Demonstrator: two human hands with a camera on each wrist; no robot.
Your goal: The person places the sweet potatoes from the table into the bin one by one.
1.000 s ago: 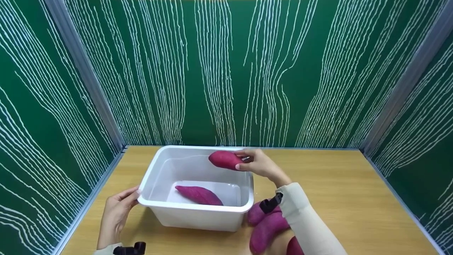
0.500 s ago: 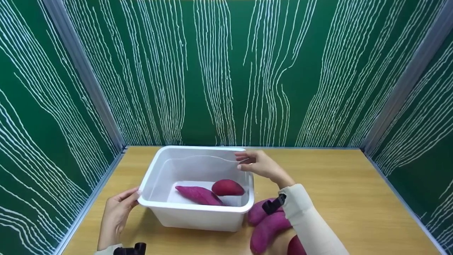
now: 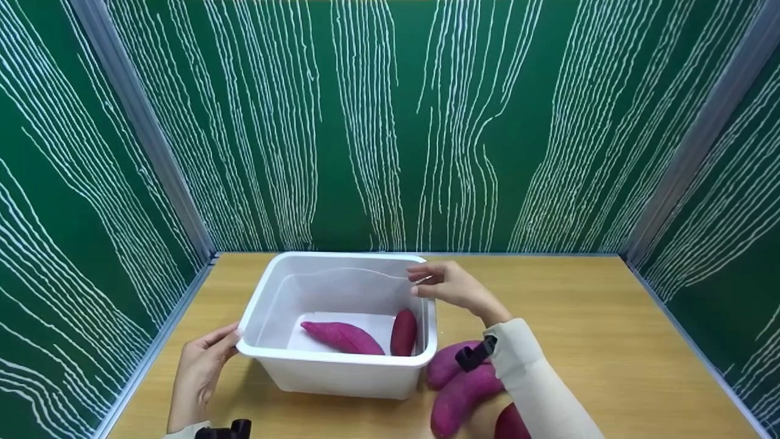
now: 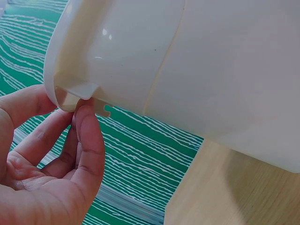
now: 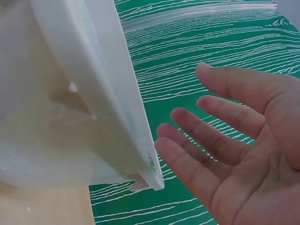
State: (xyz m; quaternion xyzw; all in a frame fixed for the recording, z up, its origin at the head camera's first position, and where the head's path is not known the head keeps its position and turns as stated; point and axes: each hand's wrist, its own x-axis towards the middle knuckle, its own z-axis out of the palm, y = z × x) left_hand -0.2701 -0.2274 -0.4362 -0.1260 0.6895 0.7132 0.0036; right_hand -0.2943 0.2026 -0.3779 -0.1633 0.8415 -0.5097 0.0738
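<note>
A white plastic bin (image 3: 335,362) stands on the table, and my left hand (image 3: 201,366) grips its rim at the near left corner. In the left wrist view, that hand's thumb and fingertips (image 4: 89,117) pinch the lip from below. Inside the bin lie a pink-purple sweet potato (image 3: 344,338) and a dark red sweet potato (image 3: 403,334), the red one upright along the right wall in the head view. My right hand (image 3: 454,286) hovers at the bin's far right rim, fingers loosely spread and holding nothing.
Two purple sweet potatoes (image 3: 460,399) lie on the wooden table (image 3: 579,317) right of the bin, partly under my right forearm. A red one (image 3: 510,424) shows beside the sleeve. Green walls with white lines (image 3: 426,122) enclose the table's back and sides.
My right hand has let go of the red sweet potato, which dropped into the bin and turned to lie along the right wall. The left hand stays on the rim.
</note>
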